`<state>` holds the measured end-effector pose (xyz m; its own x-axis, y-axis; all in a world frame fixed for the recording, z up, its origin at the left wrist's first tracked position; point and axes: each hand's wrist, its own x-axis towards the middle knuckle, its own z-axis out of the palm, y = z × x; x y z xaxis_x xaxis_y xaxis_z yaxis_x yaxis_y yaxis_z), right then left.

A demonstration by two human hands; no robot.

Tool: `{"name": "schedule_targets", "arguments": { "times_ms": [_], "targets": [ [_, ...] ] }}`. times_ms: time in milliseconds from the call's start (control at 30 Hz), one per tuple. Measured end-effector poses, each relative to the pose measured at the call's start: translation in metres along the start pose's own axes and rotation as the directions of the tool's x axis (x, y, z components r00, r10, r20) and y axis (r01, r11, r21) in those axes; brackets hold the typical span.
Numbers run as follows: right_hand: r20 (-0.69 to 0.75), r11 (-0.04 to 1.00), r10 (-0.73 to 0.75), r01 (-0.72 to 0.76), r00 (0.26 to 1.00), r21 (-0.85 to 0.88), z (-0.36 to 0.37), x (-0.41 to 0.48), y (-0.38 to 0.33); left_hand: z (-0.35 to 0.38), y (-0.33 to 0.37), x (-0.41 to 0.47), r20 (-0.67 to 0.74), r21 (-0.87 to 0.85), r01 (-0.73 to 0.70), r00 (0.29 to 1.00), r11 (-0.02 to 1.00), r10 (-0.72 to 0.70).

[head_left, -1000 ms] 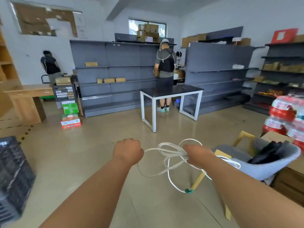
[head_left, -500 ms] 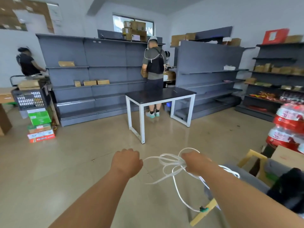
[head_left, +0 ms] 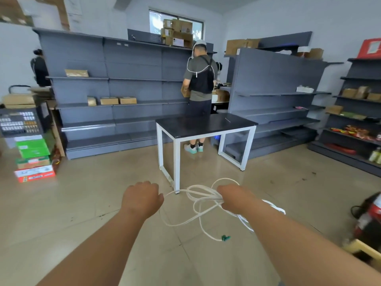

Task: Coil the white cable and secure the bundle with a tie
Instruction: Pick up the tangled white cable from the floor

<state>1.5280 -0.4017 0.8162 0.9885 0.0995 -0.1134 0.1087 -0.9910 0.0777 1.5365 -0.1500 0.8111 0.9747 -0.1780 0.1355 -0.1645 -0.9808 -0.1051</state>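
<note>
Far wall: grey shelving [head_left: 115, 89] w/ a few cardboard boxes. Centre: dark-topped surface [head_left: 206, 124] on white legs, a person [head_left: 201, 83] standing behind it. Near: right hand [head_left: 235, 198] fisted on several gathered loops of white cable [head_left: 198, 203], held in mid-air; left hand [head_left: 142, 198] fisted on one strand. Free end w/ green tie [head_left: 225, 237] hangs low, near right.
</note>
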Motion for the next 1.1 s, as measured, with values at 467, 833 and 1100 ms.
{"name": "schedule_targets", "arguments": {
  "times_ms": [467, 833, 1100],
  "targets": [
    [-0.041, 0.971, 0.235, -0.232, 0.971, 0.066, -0.022, 0.283, 0.121, 0.024, 0.036, 0.365, -0.107, 0.014, -0.219, 0.970, 0.976, 0.219],
    [-0.041, 0.942, 0.318, -0.310, 0.947, 0.132, -0.018, 0.465, 0.238, 0.059, 0.094, 0.566, -0.136, 0.027, -0.319, 0.938, 0.947, 0.320],
    [-0.015, 0.984, 0.177, -0.177, 0.984, -0.028, -0.049, 0.636, 0.325, 0.068, 0.112, 0.743, -0.180, 0.045, -0.200, 0.962, 0.979, 0.204]
  ]
}}
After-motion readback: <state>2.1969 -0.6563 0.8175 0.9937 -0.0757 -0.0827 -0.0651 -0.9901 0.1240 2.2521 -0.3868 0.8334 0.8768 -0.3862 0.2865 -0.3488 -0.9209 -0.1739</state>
